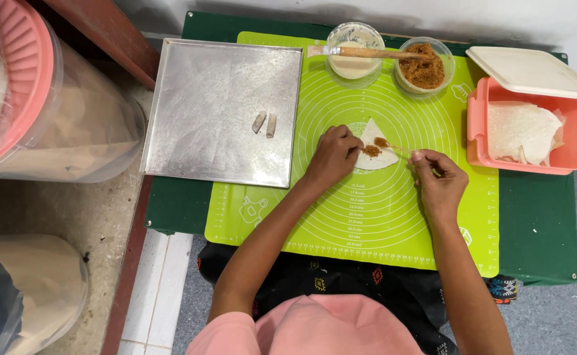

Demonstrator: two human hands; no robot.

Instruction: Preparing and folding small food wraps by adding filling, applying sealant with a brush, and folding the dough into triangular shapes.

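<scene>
- Head view: the left hand (331, 156) presses its fingertips on the left edge of a small triangular wrapper (376, 155) lying on the green mat (380, 217); the fingers are curled and flat on it, not pinching.
- The right hand (438, 177) pinches a thin stick or small spoon (397, 147) between thumb and fingers, its tip at the wrapper.
- Two dabs of brown filling (372, 150) sit on the wrapper.
- Step in hand, as I judge it: portioning filling onto the wrapper.
- Next move likely calls for a steady left hold while the filling is gathered and the wrapper rolled tight.
- Behind: bowl of filling (424, 67), bowl of pale paste (353, 59) with a brush (360, 52) across both.
- Two finished rolls (264, 123) lie on the steel tray (203, 85); spare wrappers wait in the pink box (568, 154).
</scene>
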